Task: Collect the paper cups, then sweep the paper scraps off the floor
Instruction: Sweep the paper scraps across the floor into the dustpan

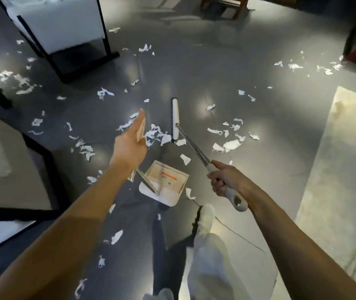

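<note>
Torn white paper scraps lie all over the grey floor, with a denser clump just left of the broom head. My right hand grips the grey handle of a broom whose metal pole runs up-left to its white head, which rests on the floor. My left hand holds the beige handle of a long-handled dustpan, index finger stretched along it. The white dustpan sits on the floor below that hand, near my feet. No paper cups are in view.
Black-framed furniture with white cushions stands at the upper left and along the left edge. A pale rug covers the right side. A wooden chair is at the top. My legs and white shoe are below the dustpan.
</note>
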Demonstrator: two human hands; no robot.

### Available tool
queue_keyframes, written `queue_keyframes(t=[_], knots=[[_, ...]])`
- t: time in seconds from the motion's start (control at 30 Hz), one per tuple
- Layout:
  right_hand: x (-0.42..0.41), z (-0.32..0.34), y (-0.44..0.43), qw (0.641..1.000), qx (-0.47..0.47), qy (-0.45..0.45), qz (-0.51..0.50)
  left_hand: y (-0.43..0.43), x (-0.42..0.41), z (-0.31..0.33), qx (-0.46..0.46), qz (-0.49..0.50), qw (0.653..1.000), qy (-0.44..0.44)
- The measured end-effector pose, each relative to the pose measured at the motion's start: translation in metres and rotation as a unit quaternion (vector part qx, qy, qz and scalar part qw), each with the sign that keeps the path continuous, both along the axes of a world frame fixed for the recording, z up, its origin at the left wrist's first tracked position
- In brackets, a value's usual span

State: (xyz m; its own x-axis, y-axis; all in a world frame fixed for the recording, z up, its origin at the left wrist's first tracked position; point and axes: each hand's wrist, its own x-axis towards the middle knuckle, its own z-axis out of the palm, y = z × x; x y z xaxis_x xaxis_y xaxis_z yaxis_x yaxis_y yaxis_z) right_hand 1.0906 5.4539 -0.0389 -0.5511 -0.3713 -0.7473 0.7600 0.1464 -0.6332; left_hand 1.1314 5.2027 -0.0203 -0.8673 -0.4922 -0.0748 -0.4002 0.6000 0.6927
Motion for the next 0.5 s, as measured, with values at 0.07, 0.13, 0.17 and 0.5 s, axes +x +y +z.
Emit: queue_keyframes(t=[0.07, 0.13, 0.17, 0.5], knots=[[-0.083, -0.014, -0.013, 1.000, -0.004, 0.008, 0.013, -0.014, -0.078, -0.004, 0.006, 0.006, 1.000, 0.005], [-0.169, -0.024, -0.025, 1.000, 0.009, 0.015, 0.026, -0.024, -0.161, -0.006, -0.010, 0.004, 1.000, 0.008], [-0.209, -0.026, -0.029, 0.999, 0.019, 0.012, 0.028, -0.028, -0.199, -0.005, -0.011, 0.006, 1.000, 0.004], [-0.583, 0.011, -0.118, 0.996, -0.003, 0.031, 0.083, -0.112, -0.540, 0.006, 0.009, 0.049, 0.998, 0.036]])
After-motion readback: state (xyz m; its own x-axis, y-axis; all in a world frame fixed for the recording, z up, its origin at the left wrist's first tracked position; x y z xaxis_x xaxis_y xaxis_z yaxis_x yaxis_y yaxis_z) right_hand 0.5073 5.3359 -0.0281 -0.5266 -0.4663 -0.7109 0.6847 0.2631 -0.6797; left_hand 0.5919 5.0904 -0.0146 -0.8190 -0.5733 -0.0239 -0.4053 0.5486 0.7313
